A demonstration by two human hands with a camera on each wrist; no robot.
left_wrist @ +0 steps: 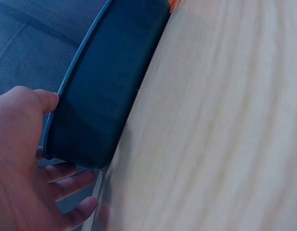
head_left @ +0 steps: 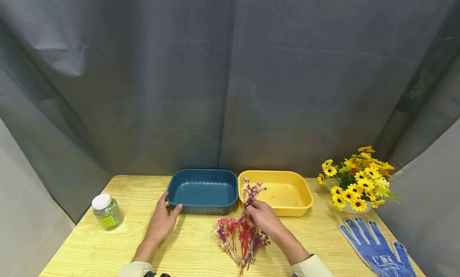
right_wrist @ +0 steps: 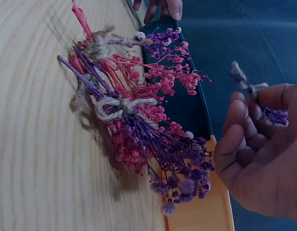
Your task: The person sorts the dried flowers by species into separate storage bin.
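My right hand (head_left: 264,219) pinches a small bunch of purple dried flowers (head_left: 252,191) by its twine-tied stems, with the blooms over the near left corner of the yellow tub (head_left: 305,205). Below that hand lie several pink and purple dried flower bunches (right_wrist: 134,110) on the table, tied with twine bows. My left hand (head_left: 163,221) holds the near left corner of the dark blue tub (head_left: 206,209). In the left wrist view its thumb bends onto the rim, while the other fingers lie around the tub's end.
At the left stands a clear jar (head_left: 108,213) with a white lid and green contents. A pot of yellow artificial flowers (head_left: 359,185) is at the right, with a blue-and-white work glove (head_left: 381,247) in front. A grey curtain (head_left: 230,89) hangs behind the wooden table (head_left: 194,245).
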